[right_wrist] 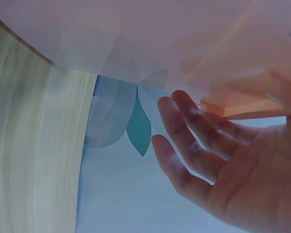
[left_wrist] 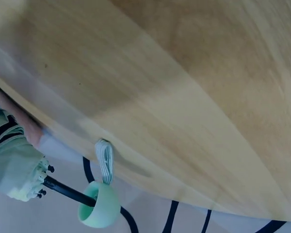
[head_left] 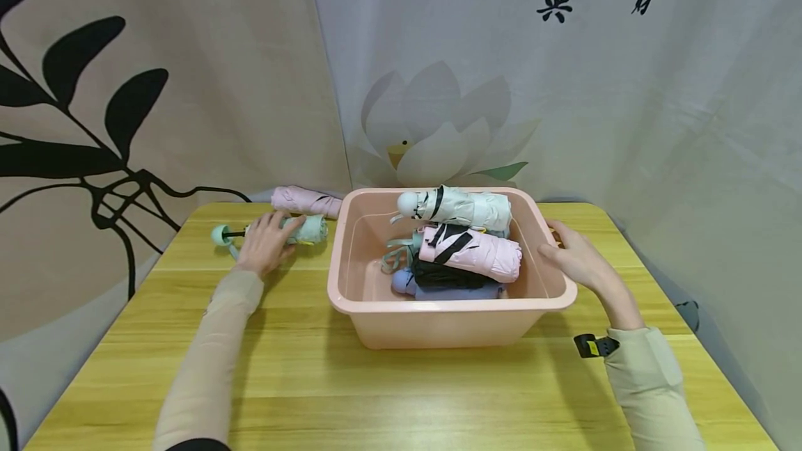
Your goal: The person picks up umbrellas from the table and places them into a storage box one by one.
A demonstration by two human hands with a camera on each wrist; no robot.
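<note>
At the table's left, my left hand (head_left: 268, 239) grips a folded mint-green umbrella (head_left: 308, 230). Its black shaft and rounded handle (left_wrist: 100, 206) stick out past the hand. A pink plastic basin (head_left: 432, 326) stands mid-table with several folded umbrellas inside. On top are a pale mint umbrella (head_left: 470, 207) and a pink umbrella (head_left: 479, 254); a black one (head_left: 447, 274) and a blue one (head_left: 454, 291) lie lower. My right hand (head_left: 579, 256) holds the basin's right rim, thumb over the inside, loosely bent fingers (right_wrist: 186, 160) outside beneath it.
A mauve folded umbrella (head_left: 305, 199) lies at the table's back edge, left of the basin, partly behind the mint-green one. Behind the wooden table (head_left: 401, 402) hangs a printed curtain (head_left: 250, 89).
</note>
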